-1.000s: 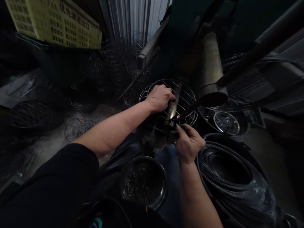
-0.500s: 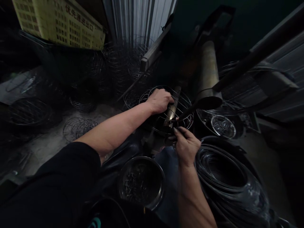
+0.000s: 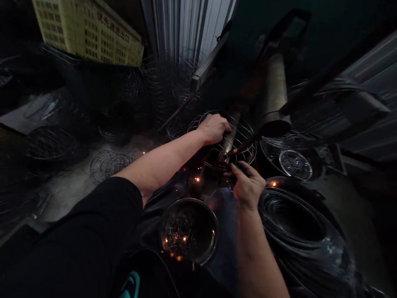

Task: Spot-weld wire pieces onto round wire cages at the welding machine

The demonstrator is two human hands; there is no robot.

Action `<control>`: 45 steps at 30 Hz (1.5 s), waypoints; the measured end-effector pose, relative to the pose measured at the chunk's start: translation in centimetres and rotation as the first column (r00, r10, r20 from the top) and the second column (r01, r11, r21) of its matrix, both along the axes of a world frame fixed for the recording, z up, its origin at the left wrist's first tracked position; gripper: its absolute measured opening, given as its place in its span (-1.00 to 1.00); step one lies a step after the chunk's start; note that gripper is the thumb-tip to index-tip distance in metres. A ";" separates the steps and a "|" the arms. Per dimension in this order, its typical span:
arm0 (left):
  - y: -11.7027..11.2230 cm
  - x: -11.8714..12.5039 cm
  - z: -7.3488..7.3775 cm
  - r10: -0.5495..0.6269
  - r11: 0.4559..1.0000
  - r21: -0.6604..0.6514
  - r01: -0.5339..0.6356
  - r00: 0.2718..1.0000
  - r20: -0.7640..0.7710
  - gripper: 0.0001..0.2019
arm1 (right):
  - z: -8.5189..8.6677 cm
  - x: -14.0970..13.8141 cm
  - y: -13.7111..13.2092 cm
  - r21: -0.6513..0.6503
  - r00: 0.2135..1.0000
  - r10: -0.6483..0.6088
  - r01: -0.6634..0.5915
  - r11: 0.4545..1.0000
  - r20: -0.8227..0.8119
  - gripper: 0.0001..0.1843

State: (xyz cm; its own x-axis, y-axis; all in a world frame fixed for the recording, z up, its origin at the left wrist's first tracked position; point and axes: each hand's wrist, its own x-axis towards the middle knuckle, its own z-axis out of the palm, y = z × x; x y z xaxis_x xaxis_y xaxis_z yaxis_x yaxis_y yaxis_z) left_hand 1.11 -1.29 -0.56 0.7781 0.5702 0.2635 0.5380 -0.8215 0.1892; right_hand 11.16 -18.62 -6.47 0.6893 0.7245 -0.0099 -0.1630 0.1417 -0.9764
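Your arms and clothing — seen from above

Your left arm wears a loose black sleeve (image 3: 83, 231) that ends above the elbow, leaving the forearm bare down to your left hand (image 3: 214, 128). Your right forearm is bare too, right hand (image 3: 248, 184) ungloved — no watch, ring or band shows. A small teal marking (image 3: 130, 285) sits on the dark fabric at your chest.

A wire basket (image 3: 228, 140) sits at centre frame, a metal bowl (image 3: 189, 229) below it. Coiled wire rings (image 3: 297, 227) fill the lower right; wire frames (image 3: 108, 163) lie on the floor (image 3: 71, 186) at left.
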 end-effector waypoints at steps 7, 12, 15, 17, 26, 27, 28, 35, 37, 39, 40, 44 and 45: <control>0.2 0.2 -0.2 0.052 0.997 -0.049 -0.051 0.999 0.007 -0.54 | -0.5 0.5 0.3 -0.009 0.996 0.002 -0.001 1.000 0.088 -0.64; 0.0 0.2 -0.2 0.075 0.997 -0.002 -0.075 0.997 -0.011 -0.55 | -0.4 0.8 0.3 -0.017 0.989 0.021 -0.019 1.000 0.146 -0.63; -0.9 -0.4 -1.8 0.090 0.996 -0.002 -0.090 0.991 0.094 -0.52 | -0.4 0.9 -1.9 -0.031 0.950 -0.026 0.037 0.999 0.311 -0.62; -1.8 -1.1 -3.7 0.083 0.996 -0.045 -0.075 0.975 0.207 -0.49 | -0.7 1.0 -4.2 -0.041 0.927 -0.086 0.108 0.993 0.365 -0.53; -5.6 -0.6 -11.1 0.256 0.952 -0.299 -0.061 0.691 0.676 -0.64 | -5.8 2.5 -8.6 -0.185 0.963 -0.219 0.247 0.951 0.158 -0.48; -5.8 -0.3 -11.1 0.278 0.940 -0.340 -0.044 0.676 0.682 -0.67 | -5.9 2.7 -8.2 -0.178 0.971 -0.206 0.225 0.958 0.120 -0.49; -5.9 -0.1 -11.1 0.290 0.928 -0.371 -0.023 0.670 0.683 -0.70 | -5.9 3.0 -7.6 -0.166 0.979 -0.188 0.199 0.966 0.076 -0.51; -5.1 -1.0 -9.9 0.223 0.967 -0.234 -0.099 0.772 0.595 -0.70 | -1.4 6.5 -1.8 -0.040 0.992 0.001 -0.007 0.999 -0.128 -0.53; -4.5 -1.3 -9.7 0.249 0.964 -0.210 -0.163 0.830 0.499 -0.67 | 0.4 7.5 -0.3 -0.032 0.992 0.065 -0.068 0.997 -0.107 -0.53; -3.8 -1.4 -9.7 0.244 0.961 -0.220 -0.171 0.896 0.371 -0.63 | 1.9 8.3 0.9 -0.068 0.984 0.150 -0.157 0.985 -0.092 -0.54; -3.4 -1.4 -9.7 0.207 0.963 -0.230 -0.139 0.928 0.308 -0.61 | 2.4 8.6 1.4 -0.100 0.977 0.190 -0.200 0.975 -0.096 -0.54; -1.9 -1.4 -9.9 -0.013 0.971 -0.234 0.057 0.983 0.186 -0.61 | 3.7 9.2 2.8 -0.198 0.951 0.249 -0.284 0.938 -0.186 -0.62; -1.6 -1.5 -9.7 -0.046 0.972 -0.220 0.085 0.983 0.178 -0.62 | 3.9 9.3 3.1 -0.201 0.947 0.246 -0.287 0.936 -0.206 -0.66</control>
